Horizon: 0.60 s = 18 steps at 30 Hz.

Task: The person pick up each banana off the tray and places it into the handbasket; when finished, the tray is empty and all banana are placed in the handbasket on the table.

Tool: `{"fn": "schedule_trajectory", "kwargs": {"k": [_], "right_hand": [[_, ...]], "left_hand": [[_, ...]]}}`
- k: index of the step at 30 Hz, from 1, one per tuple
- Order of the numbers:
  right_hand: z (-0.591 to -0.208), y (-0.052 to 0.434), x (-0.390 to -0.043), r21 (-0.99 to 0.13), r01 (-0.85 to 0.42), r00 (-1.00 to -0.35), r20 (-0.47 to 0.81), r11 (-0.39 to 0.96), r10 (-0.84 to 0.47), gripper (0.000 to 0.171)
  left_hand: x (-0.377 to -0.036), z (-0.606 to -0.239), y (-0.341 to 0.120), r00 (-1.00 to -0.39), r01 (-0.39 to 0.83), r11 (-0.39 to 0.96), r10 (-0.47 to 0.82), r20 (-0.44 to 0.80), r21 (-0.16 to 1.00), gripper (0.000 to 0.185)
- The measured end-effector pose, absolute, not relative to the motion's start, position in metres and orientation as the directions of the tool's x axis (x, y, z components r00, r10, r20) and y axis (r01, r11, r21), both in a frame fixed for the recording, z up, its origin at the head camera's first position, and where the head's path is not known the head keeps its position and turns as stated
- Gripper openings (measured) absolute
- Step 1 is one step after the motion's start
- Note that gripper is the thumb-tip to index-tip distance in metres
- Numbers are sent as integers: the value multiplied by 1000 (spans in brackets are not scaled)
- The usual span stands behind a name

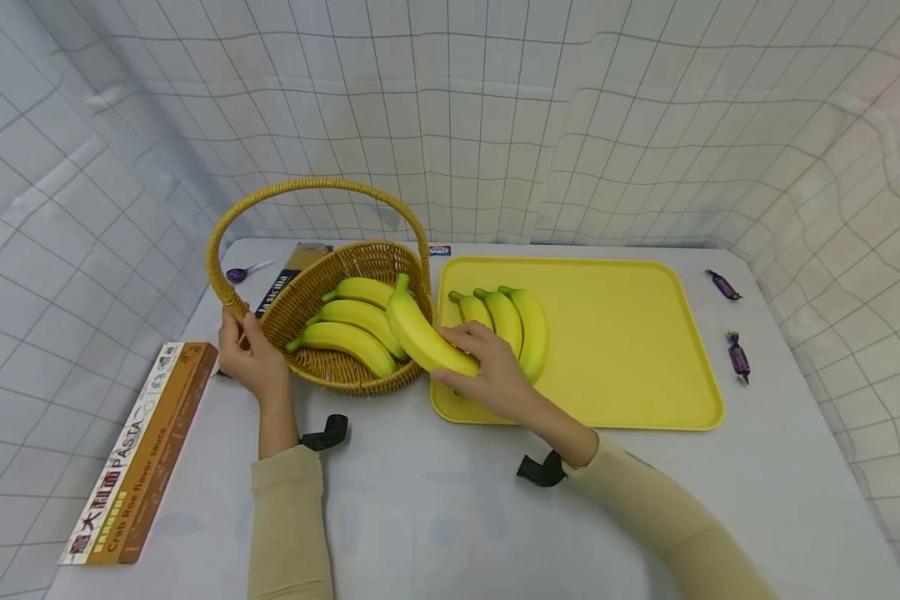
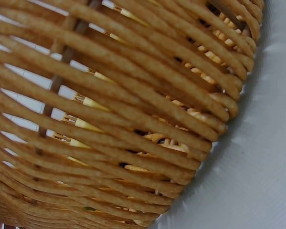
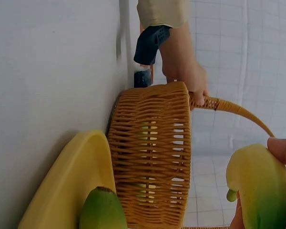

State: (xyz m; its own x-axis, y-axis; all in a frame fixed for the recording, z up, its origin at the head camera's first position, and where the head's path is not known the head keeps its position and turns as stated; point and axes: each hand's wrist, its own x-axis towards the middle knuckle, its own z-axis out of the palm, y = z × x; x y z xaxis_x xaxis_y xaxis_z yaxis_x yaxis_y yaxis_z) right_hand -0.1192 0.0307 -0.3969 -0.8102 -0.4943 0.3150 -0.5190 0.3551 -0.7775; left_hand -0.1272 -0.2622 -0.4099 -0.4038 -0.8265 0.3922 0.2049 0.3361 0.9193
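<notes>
My right hand holds a yellow banana between thumb and fingers, over the gap where the basket and tray meet. Its stem end points up and away, overlapping the basket's right side in the head view. The wicker basket has three bananas lying side by side inside. With my left hand I grip the base of its tall handle at the left rim. Close weave of the basket wall fills the left wrist view. Several bananas lie on the left of the yellow tray, partly behind my right hand.
A pasta box lies at the left edge. Behind the basket are a dark package and a purple lollipop. Two wrapped candies, one farther back and one nearer candy, lie right of the tray. Grid-patterned cloth encloses the table.
</notes>
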Motion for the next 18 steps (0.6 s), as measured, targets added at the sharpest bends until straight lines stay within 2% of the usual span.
{"fn": "schedule_trajectory", "kwargs": {"k": [12, 18], "right_hand": [[-387, -24, -140, -771, -538, -778, 298, 341, -553, 57], [-387, -49, -150, -748, -554, -746, 250, 366, -618, 58]], "left_hand": [[-127, -408, -260, -417, 205, 340, -818, 396, 918, 29], [-136, -433, -280, -419, 196, 349, -815, 400, 916, 28]]}}
